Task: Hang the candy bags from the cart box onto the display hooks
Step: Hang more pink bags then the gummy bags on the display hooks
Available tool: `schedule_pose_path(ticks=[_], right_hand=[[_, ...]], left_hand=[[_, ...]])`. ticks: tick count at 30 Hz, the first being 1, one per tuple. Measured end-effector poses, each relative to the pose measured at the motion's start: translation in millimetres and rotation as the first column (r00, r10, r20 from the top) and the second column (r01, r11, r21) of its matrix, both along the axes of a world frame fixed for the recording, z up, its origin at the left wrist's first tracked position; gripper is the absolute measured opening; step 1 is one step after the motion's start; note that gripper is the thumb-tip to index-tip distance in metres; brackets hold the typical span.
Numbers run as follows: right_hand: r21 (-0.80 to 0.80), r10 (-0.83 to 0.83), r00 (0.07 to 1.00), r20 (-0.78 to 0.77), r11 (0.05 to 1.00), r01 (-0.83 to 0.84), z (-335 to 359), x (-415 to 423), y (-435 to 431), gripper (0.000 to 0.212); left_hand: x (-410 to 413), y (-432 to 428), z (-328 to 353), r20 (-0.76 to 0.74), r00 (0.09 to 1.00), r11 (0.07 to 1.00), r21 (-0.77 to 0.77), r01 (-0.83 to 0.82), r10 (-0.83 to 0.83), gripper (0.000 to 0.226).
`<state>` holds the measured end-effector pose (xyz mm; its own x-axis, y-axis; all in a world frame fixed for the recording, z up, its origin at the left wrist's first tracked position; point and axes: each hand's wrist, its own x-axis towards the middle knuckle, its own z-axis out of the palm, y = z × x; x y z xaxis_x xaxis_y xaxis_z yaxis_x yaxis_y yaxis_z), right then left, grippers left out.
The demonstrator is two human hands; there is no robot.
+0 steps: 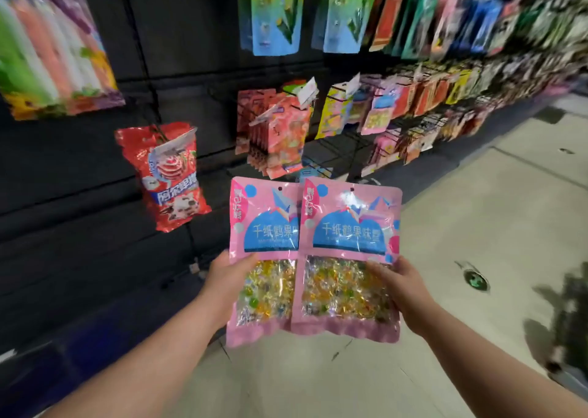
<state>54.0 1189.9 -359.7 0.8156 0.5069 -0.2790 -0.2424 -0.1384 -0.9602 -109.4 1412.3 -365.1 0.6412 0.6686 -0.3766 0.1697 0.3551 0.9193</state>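
Two pink candy bags with blue labels and clear windows full of wrapped sweets are held upright side by side in front of the dark display wall. My left hand (227, 279) grips the left candy bag (264, 226) by its left edge. My right hand (397, 285) grips the right candy bag (348, 226) by its right edge, and this bag overlaps the left one. Each has a small hang hole at its top. A red candy bag (168, 175) hangs on a hook to the left of them. The cart box is out of view.
Blue-green bags (275, 10) hang on hooks above, salmon-pink bags (280, 137) at mid height, and rows of hanging packets run off to the right. Blurred coloured packs (51, 45) hang at upper left. A pale tiled floor (477, 226) with a round drain (475, 279) lies on the right.
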Motion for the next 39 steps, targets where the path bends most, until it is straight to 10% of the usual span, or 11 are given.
schedule_pose_path(ticks=[20, 39], right_hand=[[-0.051, -0.351, 0.917, 0.19, 0.929, 0.366, 29.1, 215.1, -76.9, 0.042], [-0.033, -0.316, 0.933, 0.174, 0.945, 0.327, 38.3, 435.0, -85.3, 0.056]], left_hand=[[283.0, -47.0, 35.5, 0.079, 0.944, 0.947, 0.008, 0.32, -0.32, 0.011], [517.5, -53.1, 34.0, 0.037, 0.948, 0.947, 0.069, 0.313, -0.316, 0.012]])
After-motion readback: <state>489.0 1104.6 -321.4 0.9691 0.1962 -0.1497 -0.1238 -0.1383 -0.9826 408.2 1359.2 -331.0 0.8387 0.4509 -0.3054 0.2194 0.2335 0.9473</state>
